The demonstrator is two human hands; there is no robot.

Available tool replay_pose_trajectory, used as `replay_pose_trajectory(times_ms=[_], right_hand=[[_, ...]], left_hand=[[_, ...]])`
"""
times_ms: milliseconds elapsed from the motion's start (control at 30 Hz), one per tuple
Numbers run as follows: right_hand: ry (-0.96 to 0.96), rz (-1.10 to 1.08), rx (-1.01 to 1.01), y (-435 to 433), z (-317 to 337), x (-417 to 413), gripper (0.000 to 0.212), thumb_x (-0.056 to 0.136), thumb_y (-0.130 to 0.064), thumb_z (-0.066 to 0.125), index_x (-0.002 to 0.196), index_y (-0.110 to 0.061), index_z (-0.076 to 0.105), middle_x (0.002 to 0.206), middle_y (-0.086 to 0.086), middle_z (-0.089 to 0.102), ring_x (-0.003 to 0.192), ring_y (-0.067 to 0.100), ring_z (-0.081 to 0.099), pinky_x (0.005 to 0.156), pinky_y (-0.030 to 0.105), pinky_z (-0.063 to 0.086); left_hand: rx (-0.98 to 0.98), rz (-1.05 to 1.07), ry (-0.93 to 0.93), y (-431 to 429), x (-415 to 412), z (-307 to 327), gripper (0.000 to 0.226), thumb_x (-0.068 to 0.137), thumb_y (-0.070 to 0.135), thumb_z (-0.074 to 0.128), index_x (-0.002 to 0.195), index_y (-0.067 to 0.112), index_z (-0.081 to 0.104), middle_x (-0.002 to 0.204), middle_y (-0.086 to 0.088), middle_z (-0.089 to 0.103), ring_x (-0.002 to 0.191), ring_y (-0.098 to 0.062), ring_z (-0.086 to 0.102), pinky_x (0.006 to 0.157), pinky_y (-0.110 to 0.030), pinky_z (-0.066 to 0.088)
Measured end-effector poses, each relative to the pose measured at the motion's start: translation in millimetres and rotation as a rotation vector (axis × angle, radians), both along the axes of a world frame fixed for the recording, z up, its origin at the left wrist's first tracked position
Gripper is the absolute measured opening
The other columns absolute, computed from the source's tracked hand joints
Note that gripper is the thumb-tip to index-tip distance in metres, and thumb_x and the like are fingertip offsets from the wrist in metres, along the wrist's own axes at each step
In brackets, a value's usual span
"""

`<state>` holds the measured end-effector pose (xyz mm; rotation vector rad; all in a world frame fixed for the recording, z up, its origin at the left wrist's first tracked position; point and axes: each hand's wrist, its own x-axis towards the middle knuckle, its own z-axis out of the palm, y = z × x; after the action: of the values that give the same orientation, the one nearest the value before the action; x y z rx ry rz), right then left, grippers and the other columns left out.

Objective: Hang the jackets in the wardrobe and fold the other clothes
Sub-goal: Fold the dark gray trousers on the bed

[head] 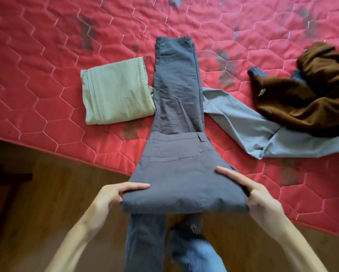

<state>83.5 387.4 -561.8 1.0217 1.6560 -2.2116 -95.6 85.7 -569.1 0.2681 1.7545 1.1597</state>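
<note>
Currently gripping trousers (176, 173) at both ends of the near fold, left hand (113, 195) and right hand (262, 201); probably soft, light, limp: best held at fold corners.

Single camera, riding on the person's head at the near edge of the red mattress (47, 55). Facing forward and steeply down, wide-angle. Sitting close: both forearms entering from the bottom, left hand (113, 195) and right hand (262, 201) gripping the grey trousers (176, 95) at near centre. Mattress filling the far and right of the frame, wooden floor (56, 193) showing near left.
</note>
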Motion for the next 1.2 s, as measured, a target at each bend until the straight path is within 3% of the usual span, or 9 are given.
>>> replay_pose_trajectory(times_ms=[133,233,367,433,733,833,1000,1100,1200], right_hand=[[0.035,0.099,-0.02,25.6,22.8,-30.5,0.083,0.064,0.018,0.039,0.131,-0.025,0.063,0.139,-0.002,0.059,0.131,0.023,0.054,0.104,0.048,0.044],[0.002,0.247,0.061,45.0,24.8,-65.4,0.077,0.079,0.032,0.047,0.134,-0.021,0.059,0.129,-0.002,0.067,0.12,0.016,0.063,0.1,0.036,0.05],[-0.09,0.147,0.367,70.6,13.9,-134.1,0.015,0.078,-0.003,0.079,0.083,-0.015,0.072,0.068,-0.008,0.075,0.062,-0.002,0.065,0.06,0.013,0.048],[-0.18,0.043,0.488,85.3,-6.1,-166.5,0.022,0.081,-0.023,0.079,0.064,-0.013,0.068,0.054,-0.005,0.068,0.051,0.005,0.057,0.052,0.021,0.044],[-0.277,-0.033,0.751,155.0,-92.7,-299.1,0.044,0.074,-0.049,0.071,0.059,-0.011,0.056,0.061,0.004,0.051,0.063,0.013,0.041,0.058,0.033,0.034],[-0.349,-0.068,0.788,177.9,-121.9,-340.4,0.041,0.069,-0.058,0.066,0.058,-0.019,0.056,0.076,0.016,0.06,0.078,0.019,0.051,0.07,0.037,0.039],[-0.477,0.045,0.616,176.9,-162.1,-373.9,0.033,0.084,-0.037,0.073,0.112,-0.02,0.067,0.117,0.006,0.071,0.115,0.026,0.062,0.09,0.036,0.048],[-0.417,-0.142,0.485,156.6,-145.4,-356.4,0.037,0.081,-0.039,0.078,0.111,-0.021,0.07,0.107,-0.006,0.075,0.105,0.013,0.068,0.089,0.033,0.052],[-0.349,-0.216,0.246,137.7,-110.3,-314.4,0.047,0.069,-0.049,0.082,0.107,-0.023,0.072,0.106,-0.015,0.075,0.103,0.002,0.069,0.091,0.029,0.051]], left_hand=[[-0.021,-0.182,0.03,18.8,-54.0,24.6,0.067,0.079,-0.007,0.053,0.121,0.042,0.07,0.128,0.015,0.068,0.126,-0.001,0.058,0.104,-0.018,0.045],[-0.117,-0.193,0.24,39.3,-94.8,22.0,0.065,0.083,-0.015,0.065,0.113,0.042,0.074,0.116,0.022,0.072,0.116,0.002,0.064,0.101,-0.027,0.051],[-0.156,0.012,0.337,86.2,-145.3,-2.4,0.032,0.081,0.001,0.075,0.089,0.031,0.079,0.089,0.006,0.078,0.091,-0.011,0.073,0.08,-0.037,0.057],[-0.151,0.138,0.242,115.0,-164.2,-23.9,0.019,0.085,0.017,0.079,0.088,0.035,0.077,0.089,-0.005,0.078,0.087,-0.018,0.073,0.077,-0.043,0.058],[-0.112,0.343,0.204,220.6,-273.9,-113.3,0.023,0.099,0.025,0.061,0.12,0.014,0.065,0.117,-0.001,0.071,0.11,-0.012,0.064,0.096,-0.027,0.05],[-0.171,0.349,0.245,246.2,-318.3,-136.2,0.04,0.086,0.048,0.061,0.104,0.013,0.069,0.101,-0.003,0.075,0.101,-0.023,0.07,0.093,-0.046,0.054],[-0.432,0.143,0.25,269.5,-346.4,-179.3,0.031,0.097,0.038,0.059,0.103,0.007,0.062,0.103,-0.01,0.072,0.108,-0.035,0.064,0.089,-0.04,0.045],[-0.313,0.183,0.111,262.8,-321.0,-161.9,0.041,0.087,0.048,0.072,0.117,0.022,0.064,0.118,0.008,0.072,0.114,-0.013,0.066,0.102,-0.035,0.048],[-0.173,0.274,-0.037,237.2,-277.0,-130.4,0.036,0.076,0.033,0.084,0.106,0.02,0.067,0.104,0.009,0.077,0.101,-0.007,0.072,0.091,-0.032,0.055]])
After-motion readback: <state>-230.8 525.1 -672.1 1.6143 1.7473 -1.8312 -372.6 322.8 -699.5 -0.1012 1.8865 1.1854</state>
